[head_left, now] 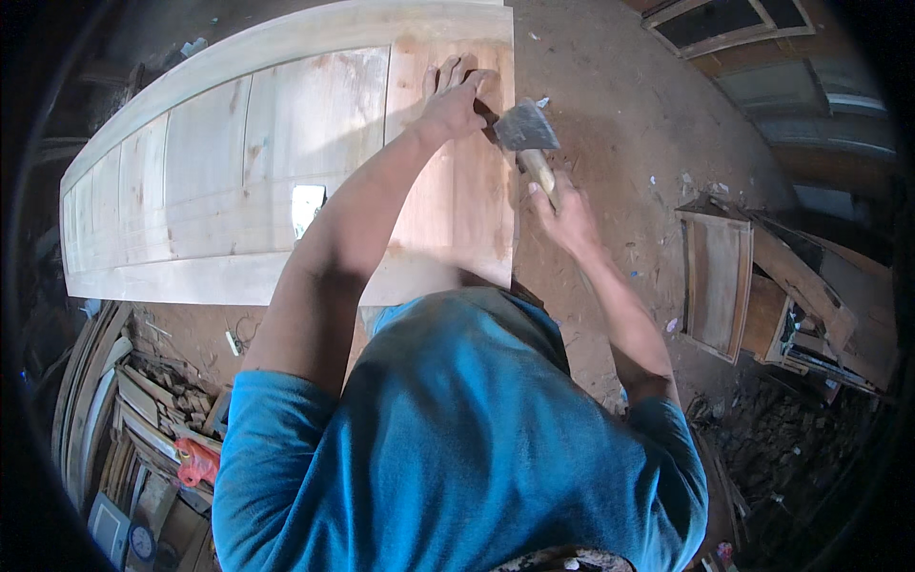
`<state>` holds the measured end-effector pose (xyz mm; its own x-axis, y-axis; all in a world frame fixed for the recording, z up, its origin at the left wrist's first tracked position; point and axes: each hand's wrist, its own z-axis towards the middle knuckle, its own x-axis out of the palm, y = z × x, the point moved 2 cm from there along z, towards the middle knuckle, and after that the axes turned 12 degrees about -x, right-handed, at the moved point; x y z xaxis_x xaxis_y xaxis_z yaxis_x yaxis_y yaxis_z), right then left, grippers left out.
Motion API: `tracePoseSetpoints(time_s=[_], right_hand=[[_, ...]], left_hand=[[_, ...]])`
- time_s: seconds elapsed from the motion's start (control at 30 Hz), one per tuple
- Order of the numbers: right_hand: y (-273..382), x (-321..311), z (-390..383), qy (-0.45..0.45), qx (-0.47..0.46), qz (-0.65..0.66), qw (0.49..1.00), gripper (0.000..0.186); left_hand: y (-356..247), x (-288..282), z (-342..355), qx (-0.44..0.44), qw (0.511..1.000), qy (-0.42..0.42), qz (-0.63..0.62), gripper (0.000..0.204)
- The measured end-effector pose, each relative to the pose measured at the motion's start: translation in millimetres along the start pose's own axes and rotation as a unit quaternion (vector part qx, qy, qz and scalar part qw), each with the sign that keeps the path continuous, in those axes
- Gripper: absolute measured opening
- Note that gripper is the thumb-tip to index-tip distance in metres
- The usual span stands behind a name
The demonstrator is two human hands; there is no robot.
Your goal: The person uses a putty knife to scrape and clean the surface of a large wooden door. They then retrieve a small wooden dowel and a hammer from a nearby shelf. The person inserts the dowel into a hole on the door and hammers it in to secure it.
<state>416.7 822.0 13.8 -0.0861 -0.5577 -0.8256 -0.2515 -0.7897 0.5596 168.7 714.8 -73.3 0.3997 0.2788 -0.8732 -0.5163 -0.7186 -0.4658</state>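
A pale wooden panelled board (pixel 315 95) stretches across the upper left. My left hand (pixel 456 103) is at its right end, outer fingers spread on the wood, thumb and forefinger around a small dark object (pixel 489 121), partly hidden and too small to name. My right hand (pixel 562 212) grips the light wooden handle (pixel 539 176) of a tool with a broad, flat metal head (pixel 524 128), like a hatchet. The head is just right of my left hand, over the board's right edge. A small white patch or object (pixel 307 205) shows beside my left forearm.
Bare dirt-coloured floor (pixel 610 143) with scraps lies right of the board. Wooden frames (pixel 715 286) and broken boards pile at the right; more frames (pixel 724 24) stand at the upper right. Timber offcuts (pixel 143 410) and a red plastic item (pixel 195 462) lie at the lower left.
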Motion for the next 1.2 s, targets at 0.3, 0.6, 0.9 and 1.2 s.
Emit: tracePoseSetpoints(time_s=[0.3,0.6,0.9,1.2], right_hand=[[-7,0,7,0.057,0.077,-0.006,0.995,0.041],[-5,-6,5,0.073,0.07,-0.031,0.994,0.042],[11,-19,6,0.093,0.075,-0.009,0.993,0.044],[8,-19,6,0.04,0.032,0.029,0.998,0.046]], left_hand=[[-8,-7,-5,-0.008,0.999,0.017,-0.046,0.088],[5,5,1,0.013,0.999,-0.023,-0.047,0.084],[10,14,3,0.03,0.995,-0.062,-0.067,0.078],[6,1,-2,0.024,0.995,-0.015,-0.093,0.071]])
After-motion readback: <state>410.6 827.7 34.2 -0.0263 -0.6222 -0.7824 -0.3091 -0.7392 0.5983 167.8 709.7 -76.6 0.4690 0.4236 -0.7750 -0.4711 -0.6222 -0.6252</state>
